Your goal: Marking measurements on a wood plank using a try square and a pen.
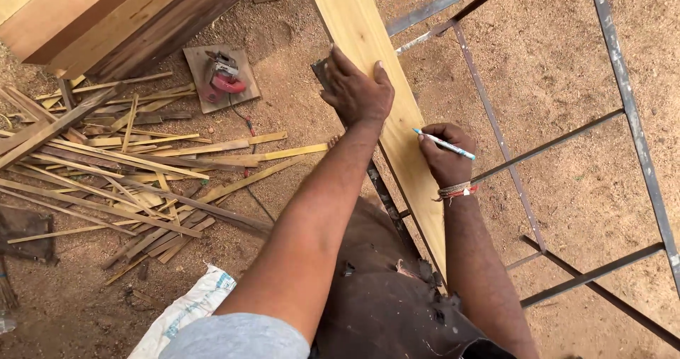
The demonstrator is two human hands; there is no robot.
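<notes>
A person leans over a long pale plank (368, 54) that lies slantwise across a metal frame (499, 143) of thin grey bars, running from the top of the view down toward the person's waist. The left hand (358, 90) lies flat on the plank's left edge, fingers (343, 60) spread and open, pressing on the wood and gripping nothing. The right hand (445, 155) rests on the plank's right edge further down, its fingers closed around a white pen (445, 144) with a blue tip; the tip touches the wood just left of the hand. A band of threads (457, 189) circles the right wrist. The person wears a worn brown cloth (386, 295) about the waist and a grey sleeve (237, 336) on the left arm.

Below the frame lies bare sandy ground (559, 61). To the left of the plank, a heap of thin wood strips (120, 167) and offcuts is scattered over the ground. Near the top of that heap a red power saw (225, 74) sits on a small square board (219, 79), its cord trailing down among the strips. A stack of thick timber (113, 15) fills the top left corner. A white sack (185, 311) lies crumpled on the ground near the bottom edge, beside the person's left arm, and a dark scrap (25, 233) lies at the far left.
</notes>
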